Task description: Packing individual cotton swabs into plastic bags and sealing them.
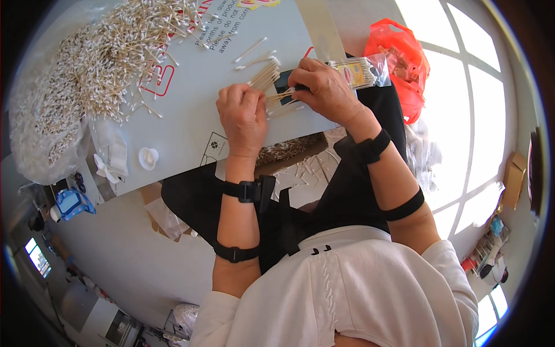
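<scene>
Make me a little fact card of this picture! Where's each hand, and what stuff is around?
Left hand: fingers curled, beside a few cotton swabs; grip hidden
Right hand: fingers bent, at the same swabs' other end
Right of right hand: clear packet with yellow label
Table's left: big swab pile, clear plastic bag
Near edge: small white dish
Beyond table, right: red bag

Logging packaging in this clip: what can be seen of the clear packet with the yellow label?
The clear packet looks like thin, glossy plastic, with a yellow label and a row of white-tipped cotton swabs inside. It lies beside the right hand, its clear end pointing right. Whether the hand touches it, or what supports it, is unclear.
</scene>
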Motion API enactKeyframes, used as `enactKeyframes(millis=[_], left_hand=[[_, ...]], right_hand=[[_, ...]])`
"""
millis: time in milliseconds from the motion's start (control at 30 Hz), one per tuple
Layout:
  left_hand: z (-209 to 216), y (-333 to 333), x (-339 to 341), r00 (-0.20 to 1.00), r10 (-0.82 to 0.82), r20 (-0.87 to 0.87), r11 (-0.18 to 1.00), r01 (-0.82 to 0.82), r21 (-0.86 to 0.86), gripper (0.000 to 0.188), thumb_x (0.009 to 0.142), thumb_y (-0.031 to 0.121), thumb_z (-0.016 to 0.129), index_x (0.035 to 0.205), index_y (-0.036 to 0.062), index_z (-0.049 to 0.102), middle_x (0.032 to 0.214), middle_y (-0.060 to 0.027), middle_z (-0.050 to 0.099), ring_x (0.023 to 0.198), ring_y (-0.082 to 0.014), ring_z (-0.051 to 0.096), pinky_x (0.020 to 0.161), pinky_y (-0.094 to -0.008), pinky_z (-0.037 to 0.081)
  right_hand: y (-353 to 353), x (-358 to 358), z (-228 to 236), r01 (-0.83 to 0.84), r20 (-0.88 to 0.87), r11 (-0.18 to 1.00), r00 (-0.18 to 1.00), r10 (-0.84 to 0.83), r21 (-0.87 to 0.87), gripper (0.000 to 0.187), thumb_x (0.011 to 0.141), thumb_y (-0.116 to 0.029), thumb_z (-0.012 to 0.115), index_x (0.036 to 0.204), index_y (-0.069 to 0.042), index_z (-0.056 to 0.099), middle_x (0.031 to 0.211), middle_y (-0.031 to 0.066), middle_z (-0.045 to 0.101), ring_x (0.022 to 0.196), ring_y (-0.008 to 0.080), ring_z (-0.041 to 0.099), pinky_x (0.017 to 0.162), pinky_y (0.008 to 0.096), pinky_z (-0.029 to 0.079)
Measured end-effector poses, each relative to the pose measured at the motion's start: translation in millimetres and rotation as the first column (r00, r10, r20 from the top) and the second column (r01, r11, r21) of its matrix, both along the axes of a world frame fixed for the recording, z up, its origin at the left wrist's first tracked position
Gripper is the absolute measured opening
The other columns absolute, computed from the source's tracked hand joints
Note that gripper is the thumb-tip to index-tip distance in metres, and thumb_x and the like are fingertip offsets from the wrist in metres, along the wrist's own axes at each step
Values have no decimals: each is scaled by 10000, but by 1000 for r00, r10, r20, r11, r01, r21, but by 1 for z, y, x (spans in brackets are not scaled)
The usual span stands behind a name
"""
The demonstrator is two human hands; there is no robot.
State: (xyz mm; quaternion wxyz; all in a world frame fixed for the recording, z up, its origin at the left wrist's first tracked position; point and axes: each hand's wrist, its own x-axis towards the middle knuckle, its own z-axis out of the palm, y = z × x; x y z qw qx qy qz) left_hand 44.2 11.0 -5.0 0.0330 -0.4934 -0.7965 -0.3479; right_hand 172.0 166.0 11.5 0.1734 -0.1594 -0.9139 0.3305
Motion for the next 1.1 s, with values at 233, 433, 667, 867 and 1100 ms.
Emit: enactKeyframes(millis=[233,433,667,867,1100], left_hand=[[-5,0,1,1000,23,1,1000,-23,13,168,699,40,743,823,101,647,922,-31,567,947,-268,530,824,-397,418],[1,0,2,1000,21,-2,1000,-21,1,150,717,42,737,833,96,659,921,-45,563,940,-276,523,824,-394,432],[1,-3,3,992,70,102,993,-79,86,181,694,51,738,854,102,669,943,-38,568,962,-280,523,864,-403,415],[3,-1,1,999,11,38,999,-12,31,210,641,40,788,821,86,691,913,-52,566,930,-266,522,833,-374,447],[2,1,1,999,0,34,999,-2,36,189,625,22,787,766,81,675,893,-43,564,910,-261,527,825,-372,445]], right_hand=[[2,-3,-1,-29,55,999,998,27,29,111,831,-121,683,843,-47,602,850,104,580,843,330,601,732,425,487],[-5,-12,2,131,134,991,982,-131,14,162,793,-158,711,804,-36,606,793,124,617,793,346,634,710,438,509],[3,-2,2,5,60,992,998,2,-127,139,806,-114,699,910,-48,635,822,100,607,769,325,630,675,396,492],[9,-5,-1,-38,69,995,997,44,-88,78,795,-92,691,844,-54,643,816,90,600,761,314,628,670,393,487],[3,-6,3,42,49,989,998,-35,-145,20,745,-93,667,735,-88,651,785,89,609,752,319,632,658,418,499]])
